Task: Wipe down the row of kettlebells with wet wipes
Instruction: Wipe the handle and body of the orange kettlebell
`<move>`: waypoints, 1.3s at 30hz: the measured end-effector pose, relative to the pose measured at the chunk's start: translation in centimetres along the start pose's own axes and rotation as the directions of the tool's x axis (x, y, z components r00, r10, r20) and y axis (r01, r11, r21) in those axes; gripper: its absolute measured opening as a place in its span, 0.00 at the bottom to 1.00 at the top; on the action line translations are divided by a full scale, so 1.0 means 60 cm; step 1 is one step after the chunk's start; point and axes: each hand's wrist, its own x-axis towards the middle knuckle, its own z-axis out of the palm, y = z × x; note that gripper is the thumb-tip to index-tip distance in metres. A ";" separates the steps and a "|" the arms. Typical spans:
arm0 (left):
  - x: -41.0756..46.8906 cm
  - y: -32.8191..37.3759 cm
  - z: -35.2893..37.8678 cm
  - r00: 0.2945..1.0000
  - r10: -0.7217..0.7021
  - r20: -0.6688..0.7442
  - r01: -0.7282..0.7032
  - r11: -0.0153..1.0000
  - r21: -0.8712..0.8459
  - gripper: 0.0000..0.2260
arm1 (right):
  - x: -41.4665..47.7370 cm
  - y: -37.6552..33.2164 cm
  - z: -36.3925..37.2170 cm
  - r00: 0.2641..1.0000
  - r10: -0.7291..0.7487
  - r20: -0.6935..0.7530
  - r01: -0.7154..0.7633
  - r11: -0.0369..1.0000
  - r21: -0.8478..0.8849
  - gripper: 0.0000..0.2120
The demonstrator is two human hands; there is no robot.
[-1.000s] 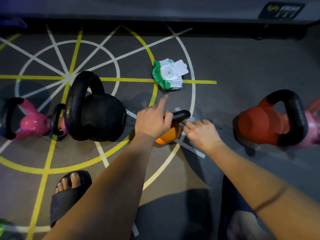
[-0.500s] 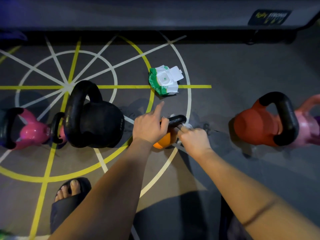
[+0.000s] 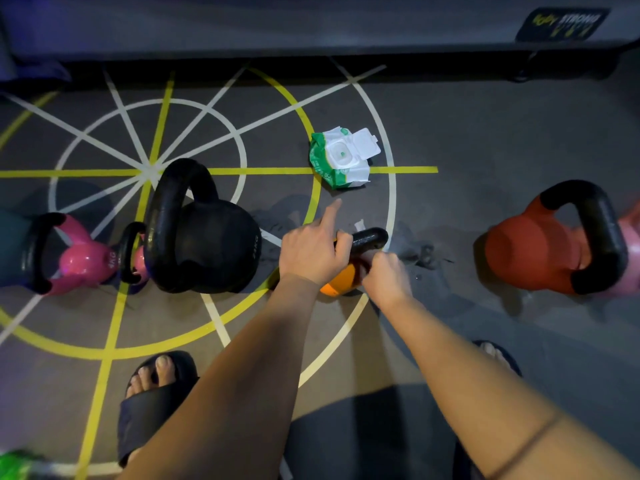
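Note:
A small orange kettlebell (image 3: 338, 281) with a black handle (image 3: 370, 238) stands on the floor in the middle of the row. My left hand (image 3: 311, 252) grips that handle, index finger sticking out. My right hand (image 3: 386, 277) is closed against the orange body just under the handle; a scrap of white wet wipe (image 3: 359, 224) shows behind the handle. Left of it stand a big black kettlebell (image 3: 207, 244) and a pink kettlebell (image 3: 78, 259). A red kettlebell (image 3: 540, 252) stands to the right. The wet wipe pack (image 3: 341, 159) lies open behind.
The floor is dark with yellow and white painted lines. A dark padded bench edge (image 3: 311, 29) runs along the back. My sandalled left foot (image 3: 156, 393) is at the bottom, my right foot (image 3: 495, 355) partly hidden. Another pink kettlebell (image 3: 632, 237) peeks in at the right edge.
My right hand has slid from the handle's right end down onto the orange body under the handle, curling tighter. My left hand keeps its grip. The view has shifted slightly.

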 end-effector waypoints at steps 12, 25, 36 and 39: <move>0.000 -0.002 0.000 1.000 0.001 0.006 -0.001 1.000 -0.010 0.25 | -0.020 0.049 -0.047 0.887 -0.455 0.072 0.403 0.692 -0.599 0.28; -0.002 0.001 -0.002 1.000 -0.009 0.022 0.009 1.000 0.006 0.24 | -0.008 0.069 -0.050 0.818 -0.561 0.129 0.502 0.584 -0.639 0.28; 0.002 -0.004 0.000 1.000 -0.024 0.009 0.024 0.999 -0.029 0.25 | -0.015 0.002 0.026 0.986 0.146 0.083 -0.161 0.685 0.711 0.11; 0.000 -0.004 -0.001 1.000 -0.019 0.007 0.020 0.999 -0.041 0.24 | -0.031 0.000 0.008 0.973 0.156 0.169 -0.229 0.597 0.769 0.10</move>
